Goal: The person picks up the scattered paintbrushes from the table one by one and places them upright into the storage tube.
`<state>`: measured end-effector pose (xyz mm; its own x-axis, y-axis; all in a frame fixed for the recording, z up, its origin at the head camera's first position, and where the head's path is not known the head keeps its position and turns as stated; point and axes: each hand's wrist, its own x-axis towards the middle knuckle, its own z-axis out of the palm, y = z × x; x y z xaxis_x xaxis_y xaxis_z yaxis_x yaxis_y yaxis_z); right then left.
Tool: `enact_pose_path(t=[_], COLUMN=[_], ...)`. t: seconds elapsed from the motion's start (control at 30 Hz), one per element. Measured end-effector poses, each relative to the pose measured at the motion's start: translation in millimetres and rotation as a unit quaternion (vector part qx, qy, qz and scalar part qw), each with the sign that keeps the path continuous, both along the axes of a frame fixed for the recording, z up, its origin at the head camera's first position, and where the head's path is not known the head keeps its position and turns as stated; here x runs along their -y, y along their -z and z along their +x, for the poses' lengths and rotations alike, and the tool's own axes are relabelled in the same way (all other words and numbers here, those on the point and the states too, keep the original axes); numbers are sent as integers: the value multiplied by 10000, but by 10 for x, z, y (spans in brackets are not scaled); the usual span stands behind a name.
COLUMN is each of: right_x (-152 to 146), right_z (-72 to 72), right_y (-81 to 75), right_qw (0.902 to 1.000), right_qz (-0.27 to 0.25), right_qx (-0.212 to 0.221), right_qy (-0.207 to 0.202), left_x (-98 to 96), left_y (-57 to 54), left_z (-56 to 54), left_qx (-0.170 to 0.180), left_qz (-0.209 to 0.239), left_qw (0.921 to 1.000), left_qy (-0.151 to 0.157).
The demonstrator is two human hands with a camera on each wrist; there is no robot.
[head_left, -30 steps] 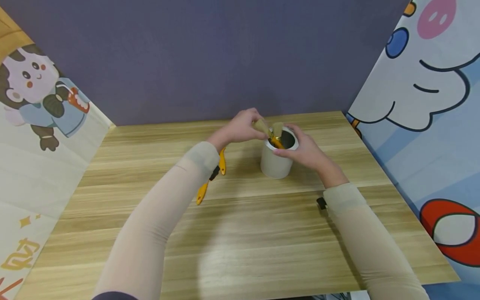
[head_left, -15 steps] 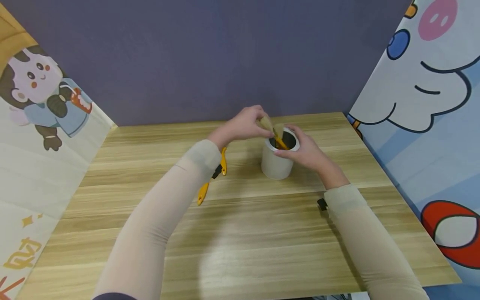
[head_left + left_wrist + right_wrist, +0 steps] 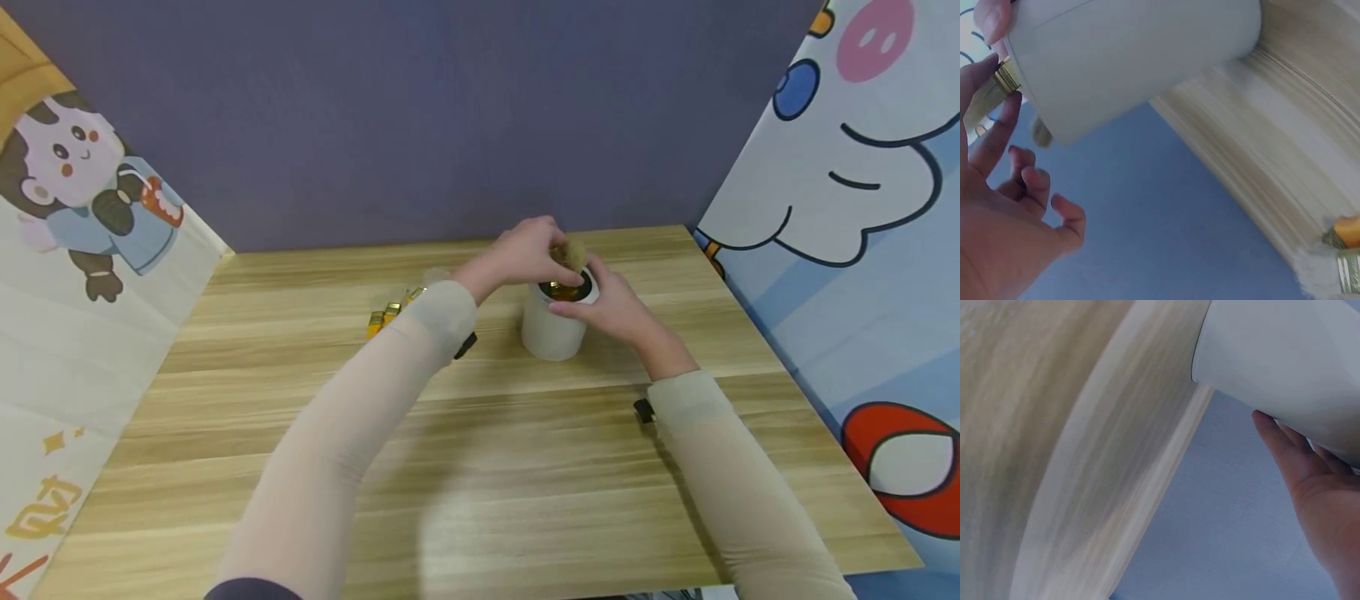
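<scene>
A white cylindrical pot (image 3: pixel 553 329) with a dark inside stands upright toward the back of the table. My left hand (image 3: pixel 528 252) is at its mouth and pinches a paintbrush (image 3: pixel 1007 76) by the gold ferrule, between thumb and finger. The brush's bristles point out of the pot; its handle is hidden inside. Tan bristles of another brush (image 3: pixel 1040 132) stick out past the rim in the left wrist view. From the right side, my right hand (image 3: pixel 611 304) grips the pot near the rim, thumb in front and fingers behind.
Several orange-handled paintbrushes (image 3: pixel 375 322) with gold ferrules lie on the wooden table (image 3: pixel 525 483) left of the pot, partly covered by the left sleeve. A dark purple wall (image 3: pixel 450 125) rises behind; printed panels flank both sides.
My left hand has moved right and over the pot, and the paintbrush has sunk handle-first into it. The lying brushes' ferrules have come into sight. My right hand stays on the pot.
</scene>
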<state>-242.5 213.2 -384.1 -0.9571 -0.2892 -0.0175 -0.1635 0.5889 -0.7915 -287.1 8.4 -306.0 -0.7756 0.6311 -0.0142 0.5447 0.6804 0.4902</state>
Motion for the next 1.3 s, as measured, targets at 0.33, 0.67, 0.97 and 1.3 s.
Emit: enact_pose_path(t=[0.33, 0.67, 0.97, 1.3], right_x=[-7, 6, 20, 6], right_z=[28, 20, 5, -8], right_y=[-16, -8, 14, 11], right_qw=[9999, 10000, 9996, 9991], right_qz=[118, 53, 72, 275], right_qx=[86, -28, -182, -124], right_qy=[22, 71, 204, 296], left_x=[-193, 23, 587, 1463], left_y=[-98, -344, -442, -101], left_z=[14, -27, -140, -220], left_qx=[-398, -360, -154, 326], left_qz=[-247, 174, 119, -89], left_qw=[9946, 9936, 9941, 9837], left_qy=[-925, -1060, -1072, -1764])
